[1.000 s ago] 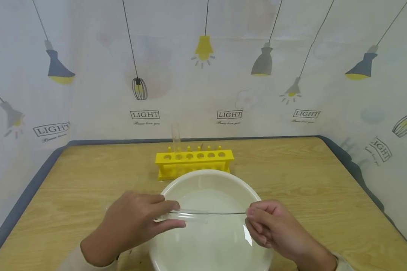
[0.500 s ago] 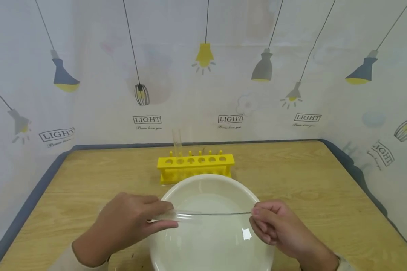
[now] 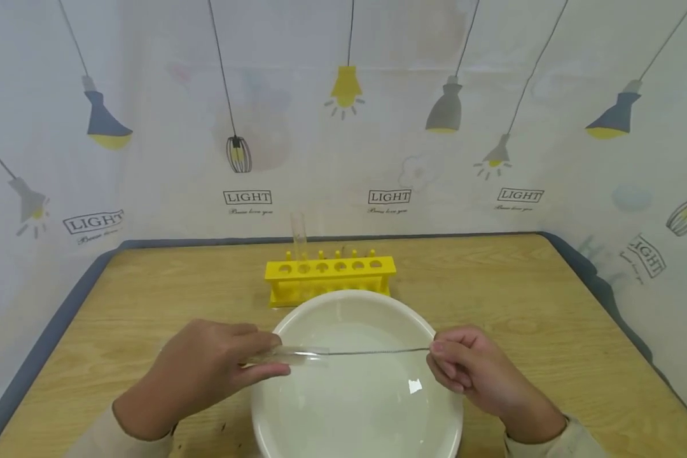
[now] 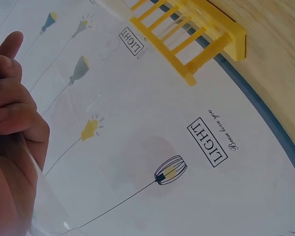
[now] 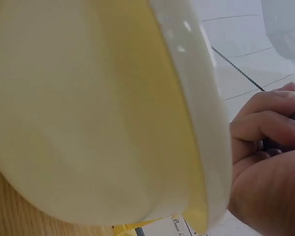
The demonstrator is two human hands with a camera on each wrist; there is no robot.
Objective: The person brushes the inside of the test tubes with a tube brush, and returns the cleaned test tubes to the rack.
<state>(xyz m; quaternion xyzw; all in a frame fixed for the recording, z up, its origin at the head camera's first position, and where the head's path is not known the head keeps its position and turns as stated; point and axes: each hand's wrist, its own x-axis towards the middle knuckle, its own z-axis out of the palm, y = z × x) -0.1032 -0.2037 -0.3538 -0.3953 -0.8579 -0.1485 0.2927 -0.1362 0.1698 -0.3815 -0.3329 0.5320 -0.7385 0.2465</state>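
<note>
My left hand (image 3: 203,362) grips a clear test tube (image 3: 312,358) lying nearly level over the white basin (image 3: 452,407), its open end towards the right. A thin twisted-wire handle (image 3: 380,351), like that of a test tube brush, runs out of the tube's mouth. My right hand (image 3: 481,375) pinches the handle's far end between thumb and fingers beside the basin's right rim. In the right wrist view the twisted wire (image 5: 238,69) leads up to the fingertips. The wire's other end is hidden inside the tube behind my left fingers.
A yellow test tube rack (image 3: 332,270) stands just behind the basin, with one clear test tube (image 3: 299,232) upright in it. The wooden table (image 3: 492,273) meets a white wall covering (image 3: 320,159) printed with lamps at the back and sides.
My left hand has shifted left with the test tube and my right hand slightly right with the wire. More of the wire now shows outside the tube's mouth.
</note>
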